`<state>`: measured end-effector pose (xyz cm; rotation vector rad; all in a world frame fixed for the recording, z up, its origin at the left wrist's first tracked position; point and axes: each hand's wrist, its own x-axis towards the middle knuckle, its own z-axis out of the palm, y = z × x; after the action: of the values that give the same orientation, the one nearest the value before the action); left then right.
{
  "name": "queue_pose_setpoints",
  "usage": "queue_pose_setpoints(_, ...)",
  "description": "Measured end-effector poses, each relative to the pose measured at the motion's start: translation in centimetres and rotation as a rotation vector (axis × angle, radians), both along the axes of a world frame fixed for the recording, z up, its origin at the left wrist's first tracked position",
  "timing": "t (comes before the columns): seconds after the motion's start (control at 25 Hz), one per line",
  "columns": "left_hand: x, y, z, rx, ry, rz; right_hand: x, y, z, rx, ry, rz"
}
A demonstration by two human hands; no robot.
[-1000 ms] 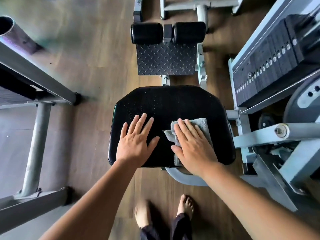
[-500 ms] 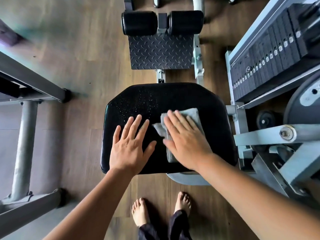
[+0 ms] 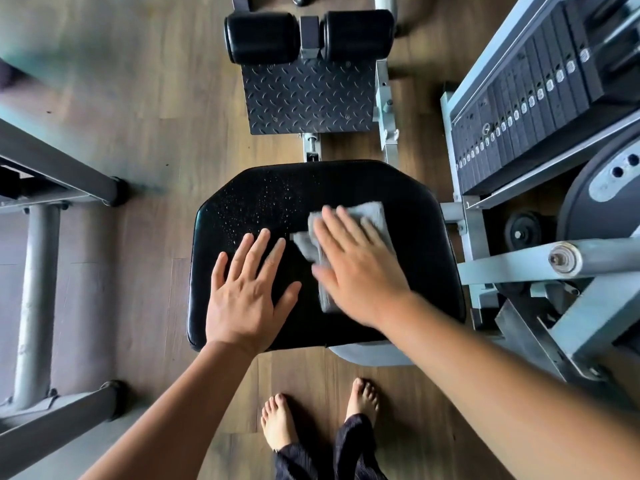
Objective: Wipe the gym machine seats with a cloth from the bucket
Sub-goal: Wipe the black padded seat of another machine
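A black padded seat (image 3: 426, 244) fills the middle of the head view, with water droplets across its far left part. My right hand (image 3: 356, 271) lies flat on a folded grey cloth (image 3: 372, 216) and presses it onto the seat's right half. Only the cloth's far edge and left corner show past the fingers. My left hand (image 3: 247, 289) rests flat on the near left of the seat, fingers spread, holding nothing. No bucket is in view.
Beyond the seat are a black tread footplate (image 3: 308, 98) and two black roller pads (image 3: 308, 36). A weight stack (image 3: 519, 109) and grey frame (image 3: 519, 261) stand close on the right. Another machine's grey legs (image 3: 38, 289) stand on the left. My bare feet (image 3: 280, 424) are on the wooden floor.
My right hand has slid the cloth forward and a little left across the seat. My left hand has stayed flat on the seat's near left. The camera has leaned forward.
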<state>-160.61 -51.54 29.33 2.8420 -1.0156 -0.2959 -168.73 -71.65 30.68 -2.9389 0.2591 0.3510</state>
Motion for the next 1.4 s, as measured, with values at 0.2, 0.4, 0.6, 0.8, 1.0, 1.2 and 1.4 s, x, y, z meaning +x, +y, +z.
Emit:
queue_pose_setpoints(0.2, 0.0, 0.0, 0.0, 0.021, -0.004, -0.001, -1.8, -4.0, 0.3, -0.015, 0.018, 0.097)
queue_pose_setpoints(0.4, -0.1, 0.0, -0.2, 0.014, -0.018, 0.006, 10.1, -7.0, -1.3, -0.016, 0.062, -0.239)
queue_pose_setpoints(0.6, 0.0, 0.0, -0.2, 0.010, -0.022, 0.003, -2.1, 1.0, 0.7, 0.006, 0.015, 0.003)
queue_pose_setpoints(0.8, -0.1, 0.0, -0.3, 0.004, -0.032, 0.006, 1.9, -4.3, -0.1, -0.042, 0.042, -0.051)
queue_pose_setpoints(1.0, -0.1, 0.1, -0.3, -0.003, -0.033, 0.012, 6.2, -5.0, -0.8, -0.024, 0.058, -0.242)
queue_pose_setpoints(1.2, -0.2, 0.0, -0.3, -0.001, -0.033, 0.005, -5.9, -3.1, 0.6, -0.027, 0.020, 0.057)
queue_pose_setpoints(1.4, -0.2, -0.1, -0.2, -0.008, -0.024, 0.006, 0.5, -10.4, -1.0, -0.072, 0.053, -0.273)
